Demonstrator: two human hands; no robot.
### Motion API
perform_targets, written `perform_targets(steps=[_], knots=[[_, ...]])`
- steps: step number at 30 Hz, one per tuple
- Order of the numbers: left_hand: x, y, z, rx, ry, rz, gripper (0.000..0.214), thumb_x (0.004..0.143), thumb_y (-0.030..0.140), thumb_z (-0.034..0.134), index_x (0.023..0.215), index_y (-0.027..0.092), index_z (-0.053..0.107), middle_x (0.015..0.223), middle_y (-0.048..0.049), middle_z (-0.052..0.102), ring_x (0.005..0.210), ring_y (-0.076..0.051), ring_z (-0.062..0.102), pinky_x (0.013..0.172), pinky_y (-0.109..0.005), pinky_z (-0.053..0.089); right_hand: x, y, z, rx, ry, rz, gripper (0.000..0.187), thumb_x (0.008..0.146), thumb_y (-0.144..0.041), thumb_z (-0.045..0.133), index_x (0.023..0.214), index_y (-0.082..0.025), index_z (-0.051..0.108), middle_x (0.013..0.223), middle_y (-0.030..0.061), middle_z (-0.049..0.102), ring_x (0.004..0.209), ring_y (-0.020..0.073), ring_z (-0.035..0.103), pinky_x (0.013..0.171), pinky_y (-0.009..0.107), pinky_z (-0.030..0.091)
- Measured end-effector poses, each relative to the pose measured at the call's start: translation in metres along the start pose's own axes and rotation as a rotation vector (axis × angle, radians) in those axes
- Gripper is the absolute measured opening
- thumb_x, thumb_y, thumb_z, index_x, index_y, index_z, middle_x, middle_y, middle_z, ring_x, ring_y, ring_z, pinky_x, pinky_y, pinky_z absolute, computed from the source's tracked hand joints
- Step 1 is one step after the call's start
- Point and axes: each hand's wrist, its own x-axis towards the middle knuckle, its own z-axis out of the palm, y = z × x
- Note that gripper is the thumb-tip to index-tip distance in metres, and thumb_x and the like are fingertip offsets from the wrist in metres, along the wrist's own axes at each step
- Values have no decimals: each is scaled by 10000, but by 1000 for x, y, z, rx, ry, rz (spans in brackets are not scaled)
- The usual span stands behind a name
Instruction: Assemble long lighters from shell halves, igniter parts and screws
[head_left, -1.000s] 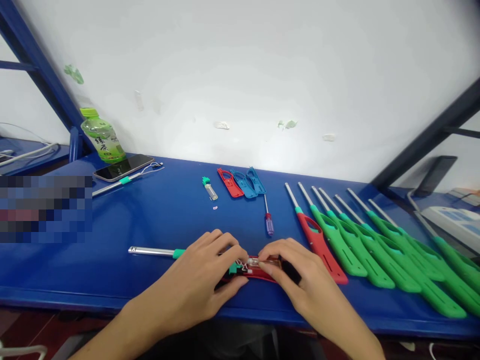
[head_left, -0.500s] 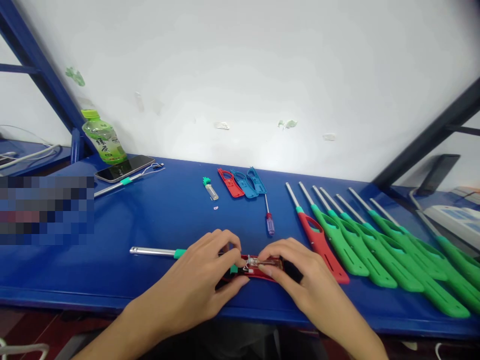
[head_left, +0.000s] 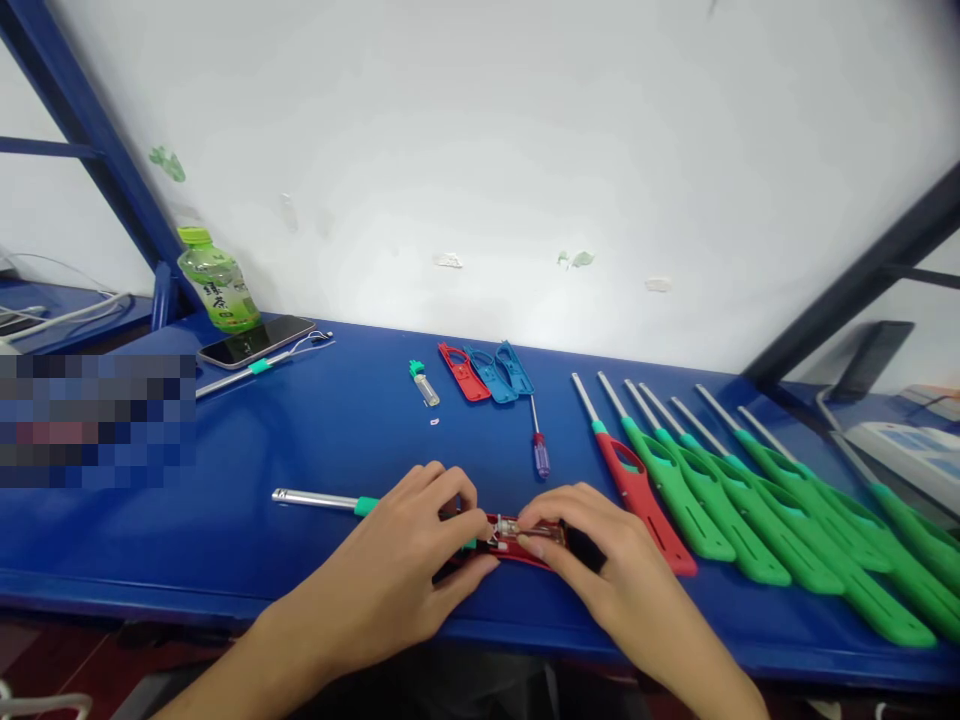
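Note:
An opened gas lighter with a red handle shell [head_left: 514,550] lies flat near the table's front edge, its metal tube [head_left: 315,498] pointing left. Inside the shell I see a clear fuel tank [head_left: 508,528], white wire and a bit of green plastic. My left hand [head_left: 409,545] closes on the shell's left part, thumb at the near edge and index finger pressing inside. With thumb and index finger, my right hand [head_left: 600,540] pinches the tank's right part in the shell. My fingers hide much of the inside.
Behind lie a loose fuel tank with a green top [head_left: 426,385], red and blue shell halves [head_left: 466,375] and a screwdriver [head_left: 541,455]. Several assembled lighters [head_left: 690,510] lie at right. At back left are a bottle [head_left: 221,290], a phone [head_left: 255,342] and a loose lighter tube [head_left: 232,380].
The camera view has shifted slightly. My left index finger covers a little more of the green part inside the shell. Both hands stay on the lighter in nearly the same place.

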Motion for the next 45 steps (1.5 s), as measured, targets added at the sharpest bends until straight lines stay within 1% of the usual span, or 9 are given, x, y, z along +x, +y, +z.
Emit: perform_targets(steps=[4, 10, 14, 19, 25, 31, 37, 41, 45], knots=[[1, -1, 0, 10, -5, -5, 43, 1057, 195, 648, 1057, 205, 690, 1052, -48, 602, 917, -239, 503, 821, -384, 418, -2, 1, 1, -15, 37, -36, 85, 1086, -282, 635, 1057, -317, 707, 1132, -22, 748, 1063, 183, 701, 941, 303, 524], [1, -1, 2, 22, -13, -6, 37, 1035, 182, 676, 1018, 210, 661, 1071, -42, 610, 927, -237, 520, 839, -391, 427, 14, -12, -3, -144, 297, -220, 124, 1107, -281, 587, 1034, -282, 688, 1091, -8, 768, 1052, 176, 705, 961, 306, 516], [0, -2, 3, 30, -18, -20, 41, 1030, 194, 690, 1008, 210, 659, 1085, -46, 619, 955, -247, 536, 854, -400, 439, 65, -28, -8, -572, 151, -215, 160, 1124, -306, 548, 1160, -274, 701, 1192, 17, 773, 1123, 212, 684, 984, 369, 527], [0, -1, 2, 17, -51, -48, 39, 1038, 198, 679, 1013, 214, 654, 1112, -43, 622, 970, -246, 552, 907, -427, 450, 147, -29, -2, -840, 90, -194, 257, 1100, -353, 589, 1149, -160, 752, 1105, 130, 784, 1155, 330, 679, 1013, 521, 530], [0, 0, 3, 14, -76, -90, 80, 1019, 202, 697, 987, 225, 627, 1124, -32, 618, 993, -251, 552, 899, -423, 461, 188, -16, 24, -1018, 24, -217, 355, 1043, -396, 704, 1330, -189, 675, 1368, 104, 686, 1171, 269, 704, 999, 507, 599], [0, -1, 2, 28, -81, -85, 79, 1013, 201, 703, 986, 224, 632, 1121, -35, 619, 986, -250, 550, 868, -404, 466, 187, -15, 37, -1005, 18, -191, 373, 1041, -378, 709, 1356, -182, 663, 1376, 115, 680, 1168, 274, 705, 982, 499, 611], [0, -2, 2, 38, -21, -36, 97, 1007, 179, 710, 958, 218, 636, 1084, -36, 631, 956, -233, 562, 858, -381, 471, 178, -27, 9, -841, 88, -54, 384, 1059, -353, 684, 1398, -181, 635, 1269, 97, 726, 1048, 243, 742, 917, 458, 629], [0, 0, 2, 55, 5, -12, 85, 986, 190, 739, 1016, 211, 662, 1101, -65, 645, 982, -260, 573, 867, -408, 500, 134, -41, -24, -668, 158, -9, 453, 1113, -149, 434, 1560, -177, 499, 995, 80, 803, 918, 233, 776, 805, 339, 569], [0, 2, -7, 31, 192, 44, 104, 1015, 209, 678, 1118, 205, 669, 1170, -99, 622, 1053, -275, 567, 922, -440, 525, 70, -46, -45, -441, 205, -8, 396, 1149, -308, 354, 1410, -253, 647, 884, 35, 783, 753, 214, 734, 707, 326, 533]])
